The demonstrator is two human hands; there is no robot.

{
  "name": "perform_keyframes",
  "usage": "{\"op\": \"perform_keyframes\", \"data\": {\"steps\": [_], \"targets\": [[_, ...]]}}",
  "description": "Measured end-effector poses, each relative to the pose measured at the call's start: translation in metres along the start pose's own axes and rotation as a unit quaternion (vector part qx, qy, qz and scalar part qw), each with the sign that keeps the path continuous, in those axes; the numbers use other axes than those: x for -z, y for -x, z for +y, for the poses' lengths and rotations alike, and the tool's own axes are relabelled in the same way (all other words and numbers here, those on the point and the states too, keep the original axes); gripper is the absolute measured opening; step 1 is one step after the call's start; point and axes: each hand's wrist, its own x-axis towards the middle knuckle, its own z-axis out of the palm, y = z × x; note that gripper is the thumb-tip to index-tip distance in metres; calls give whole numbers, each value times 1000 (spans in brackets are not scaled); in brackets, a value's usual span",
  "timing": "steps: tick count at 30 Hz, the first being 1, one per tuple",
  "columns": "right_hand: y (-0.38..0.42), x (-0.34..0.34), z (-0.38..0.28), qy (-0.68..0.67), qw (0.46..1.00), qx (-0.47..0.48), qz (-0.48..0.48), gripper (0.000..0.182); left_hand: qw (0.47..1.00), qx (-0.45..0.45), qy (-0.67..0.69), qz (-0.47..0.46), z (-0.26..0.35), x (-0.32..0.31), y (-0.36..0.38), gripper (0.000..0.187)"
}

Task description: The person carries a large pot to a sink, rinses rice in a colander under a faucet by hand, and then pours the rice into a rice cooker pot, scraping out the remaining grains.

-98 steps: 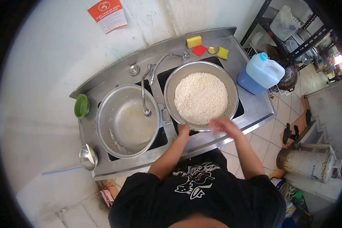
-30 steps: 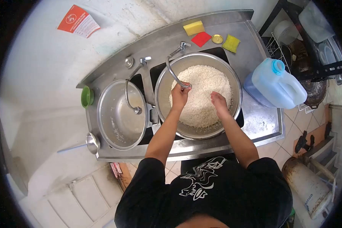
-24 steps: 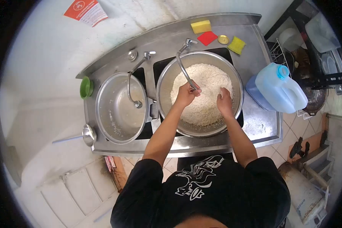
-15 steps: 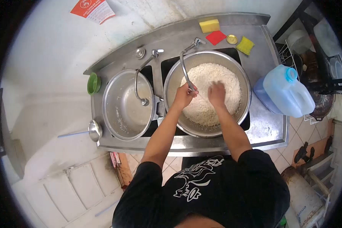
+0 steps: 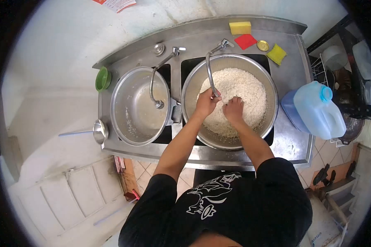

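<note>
A wide steel bowl (image 5: 187, 119) on the right side of the sink counter holds a heap of white rice (image 5: 251, 88). My left hand (image 5: 206, 103) is closed round the lower end of a flexible metal faucet hose (image 5: 210, 74), above the bowl's left half. Beside it, my right hand (image 5: 233, 109) presses into the rice with its fingers curled; the fingertips are hidden by the grains. On the left stands a deep metal pot (image 5: 118, 99) with some grains stuck inside. A second faucet hose (image 5: 152, 84) hangs over that pot.
A blue jug (image 5: 317, 107) stands right of the bowl. Behind it lie a yellow sponge (image 5: 240, 28), a red cloth (image 5: 245, 41), a small round lid (image 5: 263, 45) and a yellow-green scouring pad (image 5: 276, 54). A green bowl (image 5: 103, 79) and a ladle (image 5: 99, 131) are at the left edge.
My right hand has moved lower onto the rice and is no longer blurred. The left hand still grips the hose end. The view has shifted slightly.
</note>
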Motion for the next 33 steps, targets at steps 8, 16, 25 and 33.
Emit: {"op": "perform_keyframes", "data": {"steps": [8, 16, 25, 33], "targets": [[16, 44, 55, 35, 987, 103, -121, 55, 996, -20, -27, 85, -17, -24, -10, 18], [-2, 27, 0, -38, 999, 27, -20, 54, 998, 12, -37, 49, -2, -29, -14, 16], [-15, 31, 5, -132, 987, 49, -75, 58, 998, -20, 21, 56, 5, -50, -26, 17], [-9, 66, -1, -5, 992, 73, -106, 54, 998, -13, -39, 53, -19, -34, -32, 17]]}}
